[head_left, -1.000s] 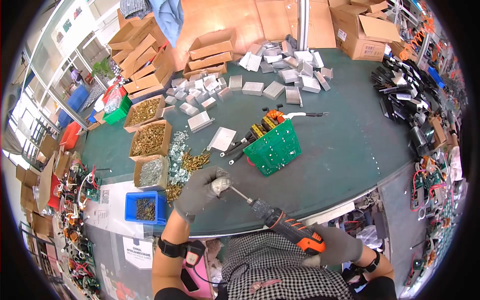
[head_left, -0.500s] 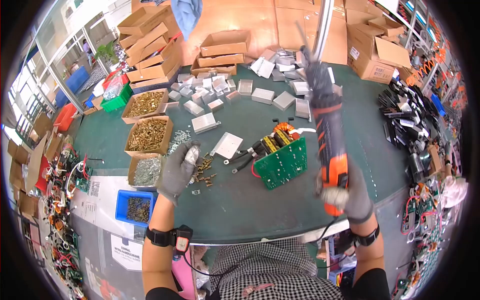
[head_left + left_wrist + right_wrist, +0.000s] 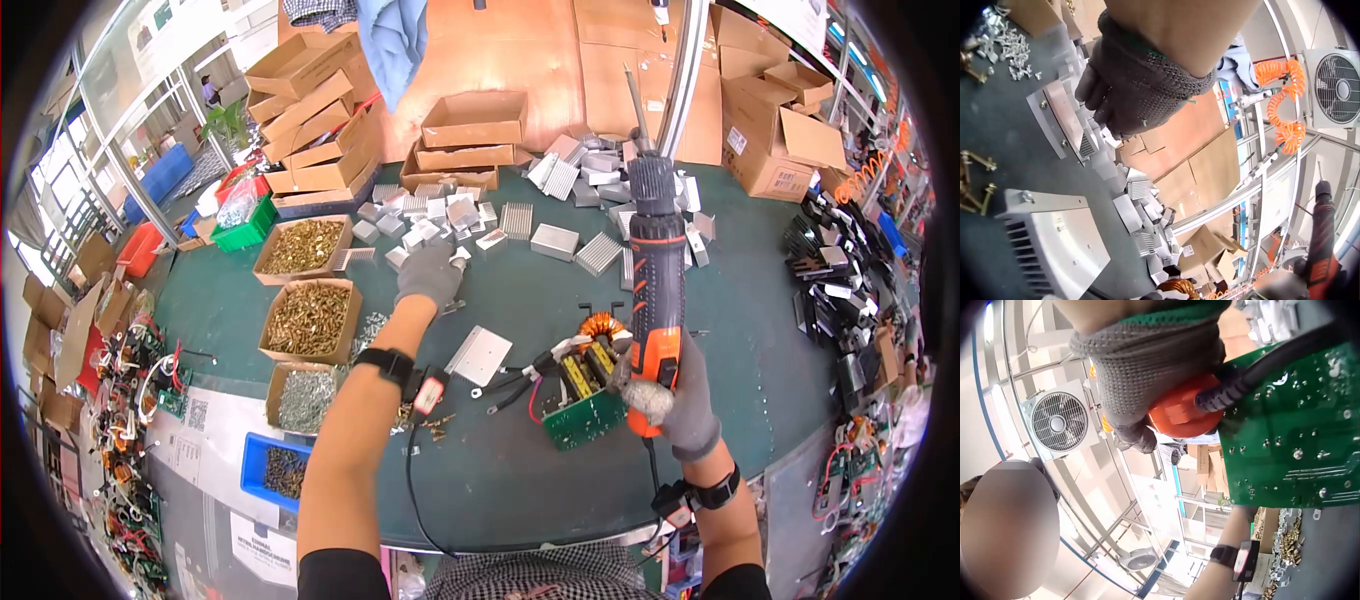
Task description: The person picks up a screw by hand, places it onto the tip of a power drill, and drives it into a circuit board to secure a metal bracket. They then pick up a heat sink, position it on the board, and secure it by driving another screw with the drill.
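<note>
Head view: right hand (image 3: pixel 672 395) in a grey glove, fingers wrapped tight around the orange grip of an electric screwdriver (image 3: pixel 655 270), held upright with the bit pointing up, above the near right part of the green worktop (image 3: pixel 740 300). Just left of it, on the worktop, a green circuit board (image 3: pixel 583 415) with a copper coil. Left hand (image 3: pixel 430 275), also gloved, stretched toward the far middle, resting on small aluminium heat sinks (image 3: pixel 455 225); hard to tell whether the fingers pinch one. Boxes of brass screws (image 3: pixel 310 315) along the left edge.

Left wrist view: gloved left hand (image 3: pixel 1129 94), fingers bent down onto a finned heat sink (image 3: pixel 1066 122); grip not clear.

Right wrist view: right hand (image 3: pixel 1147 369) clamped around the orange screwdriver handle (image 3: pixel 1182 412), circuit board (image 3: pixel 1291 444) just beside it.
</note>
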The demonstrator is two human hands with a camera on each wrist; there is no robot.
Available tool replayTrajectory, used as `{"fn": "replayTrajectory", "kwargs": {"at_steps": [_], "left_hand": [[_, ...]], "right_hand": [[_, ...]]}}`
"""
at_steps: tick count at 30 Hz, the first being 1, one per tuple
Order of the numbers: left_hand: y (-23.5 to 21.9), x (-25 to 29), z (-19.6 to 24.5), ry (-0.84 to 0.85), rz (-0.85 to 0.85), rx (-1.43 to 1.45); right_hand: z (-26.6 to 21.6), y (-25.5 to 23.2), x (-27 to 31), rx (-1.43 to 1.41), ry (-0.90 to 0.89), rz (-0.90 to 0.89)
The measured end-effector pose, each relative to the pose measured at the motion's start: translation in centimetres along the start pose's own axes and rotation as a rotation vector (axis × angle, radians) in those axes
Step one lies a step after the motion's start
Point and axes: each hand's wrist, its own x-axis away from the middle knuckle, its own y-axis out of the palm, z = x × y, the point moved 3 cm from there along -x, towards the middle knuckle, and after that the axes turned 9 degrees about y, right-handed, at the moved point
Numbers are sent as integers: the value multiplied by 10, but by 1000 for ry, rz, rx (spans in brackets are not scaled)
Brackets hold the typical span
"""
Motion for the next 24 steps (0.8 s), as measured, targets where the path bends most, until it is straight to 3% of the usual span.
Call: {"fn": "replayTrajectory", "kwargs": {"at_steps": [2,3,6,7,10,13,16,19,22,24], "left_hand": [[23,-32,-1,-39,-5,-138],[27,-41,0,-47,-94,-214],[31,-55,7,37,-200,-357],[9,-33,24,81,-113,-293],[3,-16,27,179,-177,320],[-25,54,61,133,-374,1130],[-36,112,83,159,-393,1264],[3,138,88,212,-89,1180],[8,156,96,61,-396,1088],[14,168,100,8,-456,1131]], "right_hand": [[2,-1,3,-16,-14,1],[0,-2,5,23,-30,12],[-1,-4,13,-32,-29,40],[-2,-6,17,-7,-29,43],[4,-13,24,-42,-97,18],[11,-16,29,-83,-130,45],[10,-14,29,-97,-181,30],[9,-12,28,-121,-175,22],[10,-13,26,-100,-179,25],[10,-12,27,-100,-167,60]]}}
